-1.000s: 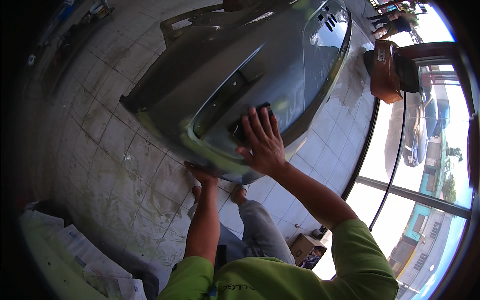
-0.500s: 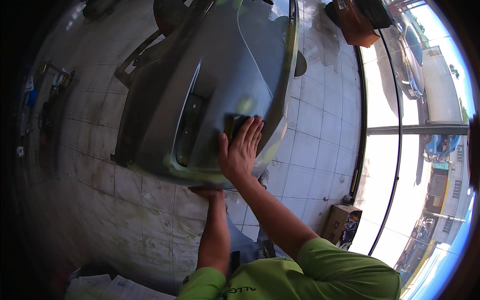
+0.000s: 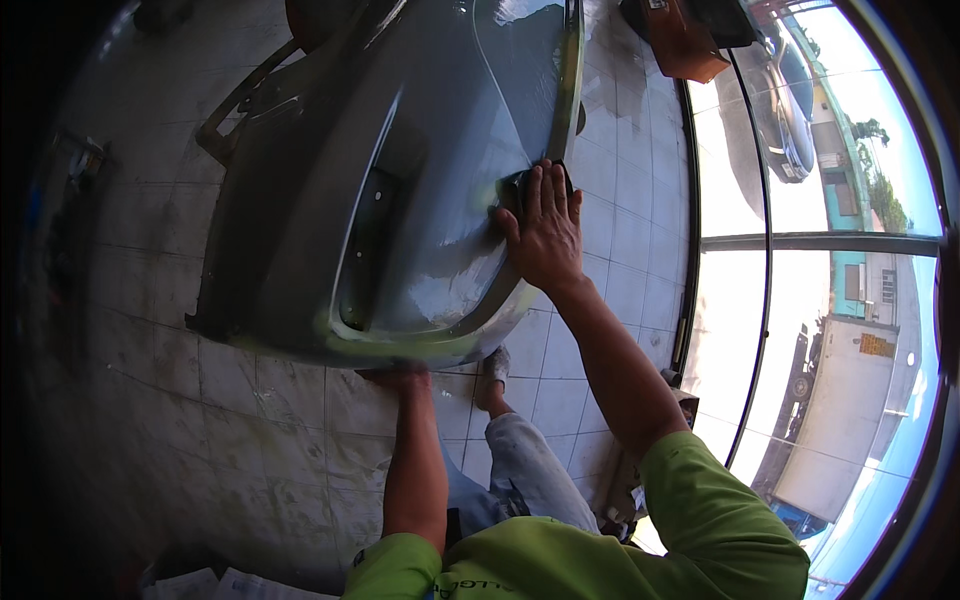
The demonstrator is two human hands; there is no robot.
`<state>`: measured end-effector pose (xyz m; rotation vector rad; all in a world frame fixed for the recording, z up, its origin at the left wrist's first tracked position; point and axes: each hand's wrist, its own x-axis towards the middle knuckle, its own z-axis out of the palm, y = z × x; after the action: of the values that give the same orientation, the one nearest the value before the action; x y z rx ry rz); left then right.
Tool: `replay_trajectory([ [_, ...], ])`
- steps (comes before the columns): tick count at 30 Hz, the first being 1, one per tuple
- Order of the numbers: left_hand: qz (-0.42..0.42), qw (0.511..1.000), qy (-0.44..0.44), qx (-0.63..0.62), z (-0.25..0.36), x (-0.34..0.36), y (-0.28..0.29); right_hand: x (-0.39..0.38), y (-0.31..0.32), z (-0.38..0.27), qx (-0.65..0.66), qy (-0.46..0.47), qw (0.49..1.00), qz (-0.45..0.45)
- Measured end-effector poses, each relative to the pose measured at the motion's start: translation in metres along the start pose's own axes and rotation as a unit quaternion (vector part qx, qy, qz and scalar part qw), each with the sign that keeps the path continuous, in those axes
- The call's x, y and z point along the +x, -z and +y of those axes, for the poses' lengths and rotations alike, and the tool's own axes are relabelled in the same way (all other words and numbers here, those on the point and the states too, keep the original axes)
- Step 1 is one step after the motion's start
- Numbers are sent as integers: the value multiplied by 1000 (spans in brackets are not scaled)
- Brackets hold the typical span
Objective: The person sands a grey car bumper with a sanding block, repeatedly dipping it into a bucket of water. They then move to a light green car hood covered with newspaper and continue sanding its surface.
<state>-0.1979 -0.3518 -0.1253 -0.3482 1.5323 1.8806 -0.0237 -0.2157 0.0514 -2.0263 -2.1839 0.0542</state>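
A dark grey car bumper [image 3: 430, 190] with a long recessed opening lies in front of me, and pale green patches show along its near corner. My right hand [image 3: 548, 235] lies over a dark block-like pad [image 3: 513, 190], pressing it against the bumper near its right edge. The fingers point away from me and the thumb sits at the pad's left side. A glossy, wet-looking patch shows on the surface nearer me. At the bumper's near lower edge, my left hand [image 3: 400, 378] holds it from below, its fingers mostly hidden.
White floor tiles [image 3: 555, 345] surround the bumper. My foot [image 3: 496, 363] stands just beyond its near corner. An orange-brown panel [image 3: 685, 45] is at the upper right. Glass panes [image 3: 725, 330] run along the right, and papers [image 3: 190, 585] lie at the lower left.
My right hand has slid the pad farther away and to the right, up to the bumper's edge. The wet-looking patch now shows where that hand was. My left hand stays at the near edge.
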Motion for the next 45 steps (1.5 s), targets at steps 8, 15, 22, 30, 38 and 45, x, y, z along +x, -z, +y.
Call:
replay_trajectory([
  [8,18,999,15,-23,10,12,18,-153,-28,-78,28,11,990,-138],
  [15,10,999,35,-34,0,6,21,128,17,85,-27,14,996,-80],
  [22,28,998,23,-44,7,18,29,35,-7,22,-20,40,998,-35],
  [30,3,997,66,-49,2,11,29,-152,-39,-98,131,-124,979,-93],
  [38,-50,994,99,-2,3,-12,23,17,-20,7,214,-248,939,101],
  [45,-119,977,172,44,-1,-14,20,-234,-111,-109,296,-185,937,29],
])
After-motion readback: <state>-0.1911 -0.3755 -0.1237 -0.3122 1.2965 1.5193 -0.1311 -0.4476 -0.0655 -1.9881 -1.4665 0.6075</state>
